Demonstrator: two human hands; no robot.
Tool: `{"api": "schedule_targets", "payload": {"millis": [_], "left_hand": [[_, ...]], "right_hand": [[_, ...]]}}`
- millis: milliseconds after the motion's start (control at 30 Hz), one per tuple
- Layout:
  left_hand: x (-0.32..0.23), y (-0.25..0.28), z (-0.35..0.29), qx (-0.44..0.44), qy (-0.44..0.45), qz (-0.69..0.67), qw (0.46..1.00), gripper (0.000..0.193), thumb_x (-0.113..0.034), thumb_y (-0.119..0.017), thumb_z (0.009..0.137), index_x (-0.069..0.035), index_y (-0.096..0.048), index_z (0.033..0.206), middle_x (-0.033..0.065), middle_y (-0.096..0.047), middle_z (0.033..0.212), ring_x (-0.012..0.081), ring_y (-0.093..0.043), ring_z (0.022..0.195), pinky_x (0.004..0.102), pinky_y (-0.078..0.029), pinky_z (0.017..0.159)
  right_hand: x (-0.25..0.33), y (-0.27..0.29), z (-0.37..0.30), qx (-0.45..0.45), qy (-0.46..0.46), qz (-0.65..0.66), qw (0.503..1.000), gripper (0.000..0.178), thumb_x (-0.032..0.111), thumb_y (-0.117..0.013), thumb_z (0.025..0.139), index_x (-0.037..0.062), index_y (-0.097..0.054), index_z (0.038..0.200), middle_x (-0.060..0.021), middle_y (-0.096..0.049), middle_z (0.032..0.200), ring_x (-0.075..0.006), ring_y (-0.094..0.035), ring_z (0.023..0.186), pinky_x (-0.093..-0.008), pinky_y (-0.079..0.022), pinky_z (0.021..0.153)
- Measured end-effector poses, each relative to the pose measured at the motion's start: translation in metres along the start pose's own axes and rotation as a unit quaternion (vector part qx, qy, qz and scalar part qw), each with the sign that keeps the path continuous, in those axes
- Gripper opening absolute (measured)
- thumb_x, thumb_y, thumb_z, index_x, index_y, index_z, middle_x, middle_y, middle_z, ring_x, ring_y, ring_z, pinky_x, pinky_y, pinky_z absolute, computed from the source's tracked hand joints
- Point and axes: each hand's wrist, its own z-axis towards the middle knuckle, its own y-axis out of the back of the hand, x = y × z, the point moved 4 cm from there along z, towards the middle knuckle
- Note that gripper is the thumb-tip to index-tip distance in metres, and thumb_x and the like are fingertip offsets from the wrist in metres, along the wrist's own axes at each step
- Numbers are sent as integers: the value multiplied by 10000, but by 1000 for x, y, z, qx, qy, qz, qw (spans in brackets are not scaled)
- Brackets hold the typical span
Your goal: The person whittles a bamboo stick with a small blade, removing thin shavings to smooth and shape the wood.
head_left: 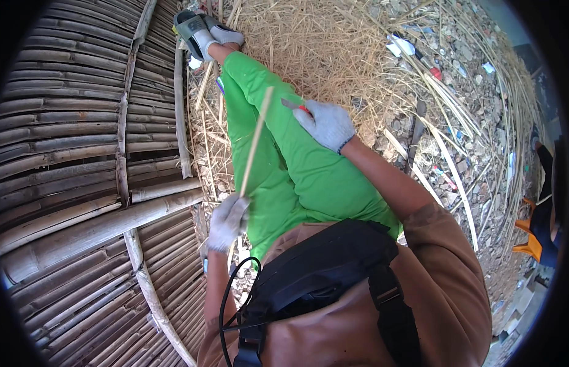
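Note:
My left hand (228, 222), in a pale work glove, is closed around the lower end of a thin bamboo strip (256, 142). The strip tilts up and slightly right over my green trousers (309, 165), its far end free. My right hand (327, 125), gloved too, rests by my thigh and grips a knife (292, 104) with a red handle. The short blade points left toward the upper end of the strip, with a small gap between them. Most of the knife's handle is hidden inside the glove.
A slatted bamboo platform (70, 116) with thick cross poles lies on my left. Straw-like shavings (315, 49) cover the ground beyond my legs. Rubble, litter and long split strips (459, 165) lie to the right. At the far right edge are an orange chair (529, 235) and part of another person.

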Motion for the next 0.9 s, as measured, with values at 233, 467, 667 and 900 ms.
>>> {"api": "schedule_targets", "payload": {"millis": [233, 467, 667, 900], "left_hand": [[-28, -47, 52, 60, -31, 42, 997, 295, -320, -637, 1154, -41, -731, 1173, -18, -608, 732, 54, -529, 542, 252, -430, 487], [-7, -27, 22, 44, -38, 56, 997, 296, -320, -627, 1164, -47, -736, 1136, -27, -588, 724, 42, -517, 551, 245, -421, 491], [9, -5, -14, 39, -17, 67, 997, 333, -331, -621, 1170, -30, -726, 1074, -41, -574, 719, 34, -511, 557, 240, -402, 487], [83, 59, -77, -18, 35, -13, 999, 336, -333, -669, 1143, -31, -700, 1001, -59, -541, 699, 36, -458, 542, 242, -349, 467]], "right_hand": [[4, -2, 7, 70, -15, -28, 997, 609, 652, -499, 1095, 119, -769, 977, -225, -784, 876, -433, -780, 829, -582, -615, 774], [7, 4, 5, 78, 1, -52, 996, 651, 684, -474, 1090, 127, -767, 926, -218, -786, 880, -426, -781, 827, -584, -615, 768], [10, 9, 1, 62, -1, -46, 997, 646, 670, -496, 1095, 95, -745, 941, -220, -783, 898, -439, -776, 860, -582, -610, 783], [-13, -5, 2, 17, -46, 8, 999, 586, 623, -512, 1108, 95, -760, 1047, -221, -780, 919, -454, -766, 884, -591, -597, 799]]}}
